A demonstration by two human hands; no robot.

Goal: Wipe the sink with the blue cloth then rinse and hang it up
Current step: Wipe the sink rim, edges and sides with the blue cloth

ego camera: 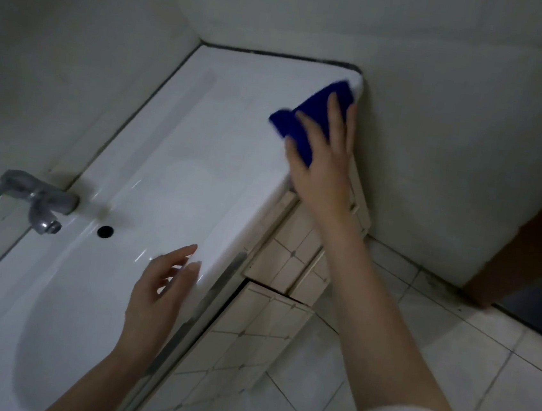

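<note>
A long white sink (182, 149) runs along the left wall to the far corner. The blue cloth (308, 122) lies on the sink's flat far end, close to the right wall. My right hand (325, 157) presses flat on the cloth with its fingers spread straight over it. My left hand (164, 281) hovers at the sink's front rim near the basin, fingers loose, holding nothing. A grey tap (39, 201) juts from the left wall above the basin, and a dark overflow hole (105, 231) sits beside it.
Tiled cabinet fronts (286, 267) stand below the sink's front edge. A pale tiled floor (448, 351) spreads to the right. A brown door frame (532, 253) stands at the right edge. Plain walls close in the far corner.
</note>
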